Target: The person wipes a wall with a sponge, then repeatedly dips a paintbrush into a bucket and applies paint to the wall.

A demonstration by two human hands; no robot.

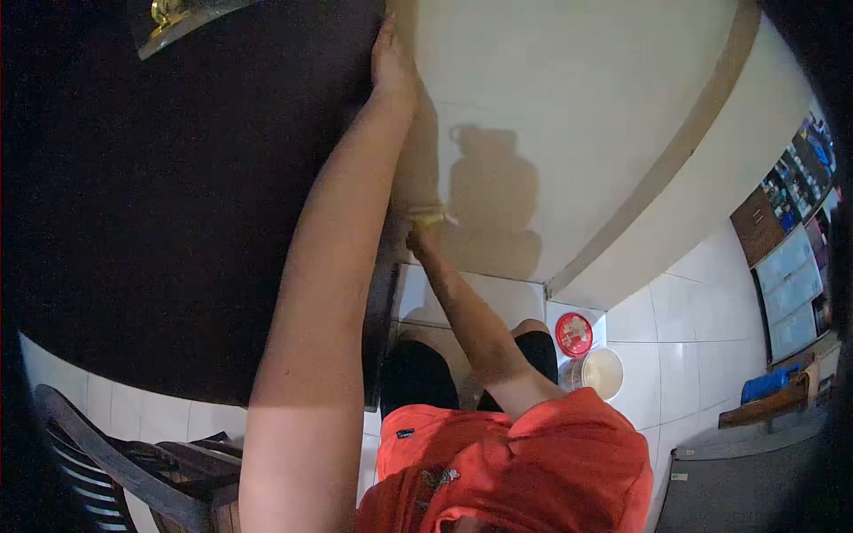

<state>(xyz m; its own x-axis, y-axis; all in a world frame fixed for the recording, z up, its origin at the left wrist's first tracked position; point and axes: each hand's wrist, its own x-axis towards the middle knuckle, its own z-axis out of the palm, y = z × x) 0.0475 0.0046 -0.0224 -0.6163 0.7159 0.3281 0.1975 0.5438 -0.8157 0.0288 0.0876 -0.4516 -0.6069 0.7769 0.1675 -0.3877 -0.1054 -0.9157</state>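
My left hand [391, 60] reaches far forward, its fingers stretched out along the edge of a dark brown surface [178, 213] where it meets the cream wall [586, 98]. Lower down, my right hand [423, 238] is closed on a small yellow-and-white tool [429, 216], which looks like a brush, against the lower wall. The tool is blurred and its exact shape is unclear. Shadows fall on the wall beside it.
On the tiled floor at right stand a white tub [603, 373] with pale contents and a red lid [574, 334]. A dark chair [124, 462] is at lower left, a grey appliance [746, 489] at lower right. The wall's curved edge [649, 191] runs along the right.
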